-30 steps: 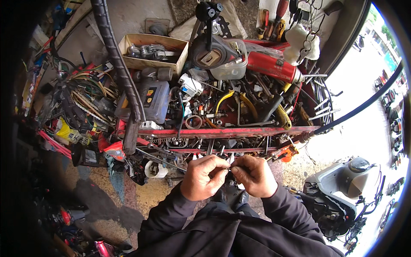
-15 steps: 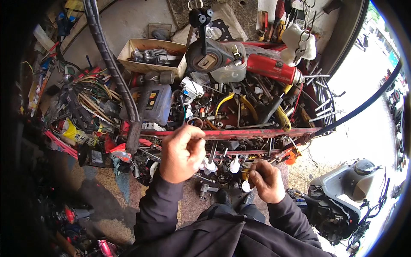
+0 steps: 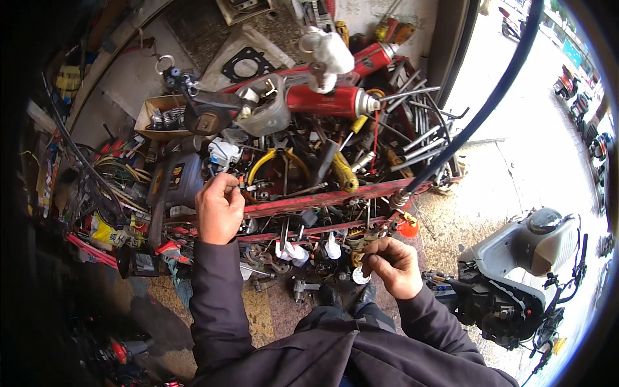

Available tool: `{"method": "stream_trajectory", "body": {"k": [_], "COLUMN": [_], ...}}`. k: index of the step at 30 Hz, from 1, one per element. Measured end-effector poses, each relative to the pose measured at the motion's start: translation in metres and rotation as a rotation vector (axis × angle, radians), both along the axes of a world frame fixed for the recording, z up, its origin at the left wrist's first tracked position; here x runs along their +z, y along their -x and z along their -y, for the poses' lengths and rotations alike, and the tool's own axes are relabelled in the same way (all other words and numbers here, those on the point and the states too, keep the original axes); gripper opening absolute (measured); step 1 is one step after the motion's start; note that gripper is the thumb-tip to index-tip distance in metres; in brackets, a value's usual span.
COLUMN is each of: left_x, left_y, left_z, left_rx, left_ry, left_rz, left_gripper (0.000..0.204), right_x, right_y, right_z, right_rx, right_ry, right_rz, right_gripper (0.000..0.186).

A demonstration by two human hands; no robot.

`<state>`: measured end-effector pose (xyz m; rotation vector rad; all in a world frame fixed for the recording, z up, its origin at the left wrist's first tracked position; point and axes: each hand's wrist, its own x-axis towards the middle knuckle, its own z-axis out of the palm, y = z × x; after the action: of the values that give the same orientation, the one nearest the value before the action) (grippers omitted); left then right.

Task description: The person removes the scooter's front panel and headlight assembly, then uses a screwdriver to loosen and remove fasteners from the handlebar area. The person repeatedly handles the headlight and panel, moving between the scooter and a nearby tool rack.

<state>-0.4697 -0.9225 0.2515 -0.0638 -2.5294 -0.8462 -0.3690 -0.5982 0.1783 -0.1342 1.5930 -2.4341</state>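
Note:
My left hand [image 3: 220, 209] hovers at the front edge of a cluttered red tool tray [image 3: 329, 200], its fingers curled together over the tray's left part. Whatever its fingertips hold, if anything, is too small to make out. Close to them lie small metal parts and yellow-handled pliers [image 3: 263, 166]. My right hand [image 3: 394, 269] is in front of the tray, thumb and forefinger pinched. I cannot make out what is in that pinch. Just below its fingertips a round white dial [image 3: 361, 276] shows.
Red spray cans [image 3: 322, 101], a clear plastic tub [image 3: 265, 116] and a blue-grey case [image 3: 177, 177] crowd the tray. A dark hose [image 3: 480, 122] slants down on the right. White hooked holders [image 3: 293, 253] hang in front. A scooter body [image 3: 509, 271] stands at right.
The view has turned rightward, so the tray and its contents sit further left. My left hand has moved slightly forward over the tray's edge. My right hand keeps its pinch, nearly in place.

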Motion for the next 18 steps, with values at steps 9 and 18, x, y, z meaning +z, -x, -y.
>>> {"method": "stream_trajectory", "body": {"k": [9, 18], "left_x": [0.011, -0.03], "left_y": [-0.009, -0.078], "left_z": [-0.062, -0.221], "left_rx": [0.027, -0.821], "left_ry": [0.0, -0.518], "left_rz": [-0.123, 0.361], "left_gripper": [0.025, 0.03], "right_x": [-0.001, -0.002], "right_y": [-0.009, -0.027], "right_z": [-0.053, -0.099], "right_rx": [-0.007, -0.124], "right_ry": [0.081, -0.147], "right_rz": [-0.026, -0.278], "right_gripper": [0.015, 0.014]}}
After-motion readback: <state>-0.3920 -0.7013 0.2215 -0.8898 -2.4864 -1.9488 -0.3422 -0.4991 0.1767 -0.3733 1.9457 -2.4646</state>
